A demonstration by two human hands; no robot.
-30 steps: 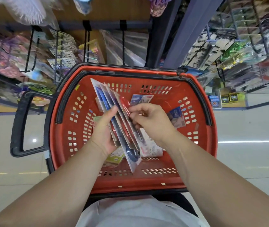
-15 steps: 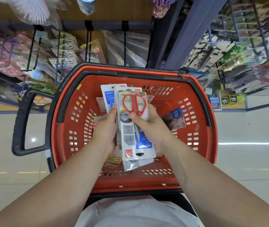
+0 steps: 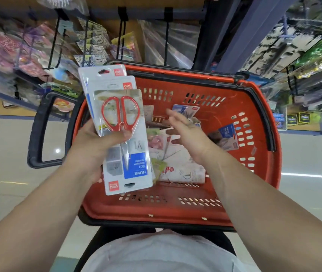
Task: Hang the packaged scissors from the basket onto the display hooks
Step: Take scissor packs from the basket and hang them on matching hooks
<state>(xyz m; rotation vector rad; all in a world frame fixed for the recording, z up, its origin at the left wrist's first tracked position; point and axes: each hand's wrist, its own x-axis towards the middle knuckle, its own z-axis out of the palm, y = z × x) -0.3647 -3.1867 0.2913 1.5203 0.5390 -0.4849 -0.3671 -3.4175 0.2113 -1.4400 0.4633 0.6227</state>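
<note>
Basket holds loose scissor packs; left grip clutches a fanned stack, right grip slack, holding nothing.

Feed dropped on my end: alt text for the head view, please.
The left hand grips a fanned stack of packaged scissors, a red-handled pair on top, over the red basket. The right hand hovers open above more packages lying in it. Display hooks stand behind.

Below the left hand thumb, the front scissors pack shows "HOME" upside down on its blue label; its red corner square reads "deli".
</note>
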